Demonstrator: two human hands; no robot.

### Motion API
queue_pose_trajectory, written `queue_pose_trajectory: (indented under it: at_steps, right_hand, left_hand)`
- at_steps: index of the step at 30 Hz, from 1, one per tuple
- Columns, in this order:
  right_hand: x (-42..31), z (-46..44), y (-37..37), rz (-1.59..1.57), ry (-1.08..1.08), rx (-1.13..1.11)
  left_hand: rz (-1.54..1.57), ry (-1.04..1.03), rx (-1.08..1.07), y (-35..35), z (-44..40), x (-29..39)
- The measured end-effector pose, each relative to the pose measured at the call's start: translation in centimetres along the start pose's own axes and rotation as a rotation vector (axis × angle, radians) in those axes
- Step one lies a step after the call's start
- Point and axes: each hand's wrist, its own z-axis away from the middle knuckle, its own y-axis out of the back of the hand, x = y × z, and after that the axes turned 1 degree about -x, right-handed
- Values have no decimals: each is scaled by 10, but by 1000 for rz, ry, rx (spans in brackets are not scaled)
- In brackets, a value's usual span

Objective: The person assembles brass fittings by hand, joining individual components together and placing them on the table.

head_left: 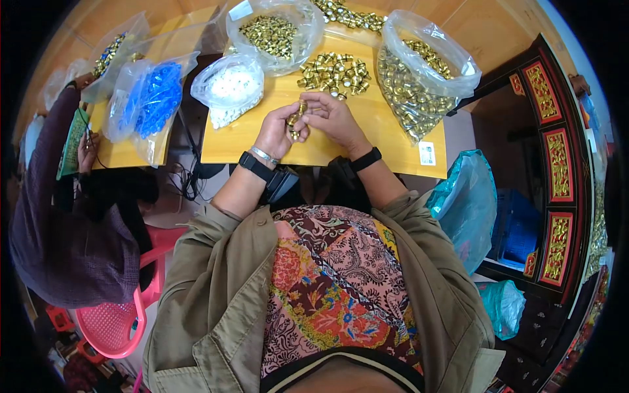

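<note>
Above the front edge of the yellow table [229, 145], my left hand [278, 131] is closed around several small gold metal pieces [294, 123]. Fingers of my right hand [331, 119] touch or nearly touch the same pieces from the right; whether they grip one is hard to tell. Just beyond my hands lies a loose pile of gold pieces [337, 74]. Left of them stands an open clear bag of white parts [230, 86]. A bag of small gold parts [268, 36] is behind it, and a large bag of gold pieces [416, 85] leans at the right.
At a second table on the left are a bag of blue parts [154, 98] and a green basket [72, 144]. A co-worker in a purple sleeve [46, 157] sits there on a pink chair [121, 321]. A teal bag [462, 203] hangs right of my table.
</note>
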Motion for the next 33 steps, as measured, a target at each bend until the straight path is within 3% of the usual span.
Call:
queue_pose_trajectory:
  at_steps: [2,4,7,19,25,28,31,33]
  right_hand:
    - [3,0,0,138,75,22]
    - [7,-3,2,346,200,32]
    - [-3,2,2,193,74,15]
    - [9,5,1,535,262,80]
    - [24,0,8,331,122,46]
    - [16,3,9,106,-56,10]
    - [3,3,8,146,-46,-36]
    - [7,2,8,-50,-71,-40]
  left_hand:
    - [-6,-12,112,-11,3,3]
    - [-14,-13,38,-5,1,0]
    - [-18,11,-24,-4,-1,2]
    - [-144,34,150,-15,-2,-3]
    - [-202,49,165,-17,-6,-5]
    - [-190,76,105,-14,-7,-1]
    - [-133,117,72,-15,-5,7]
    - [-102,145,85,-19,-1,13]
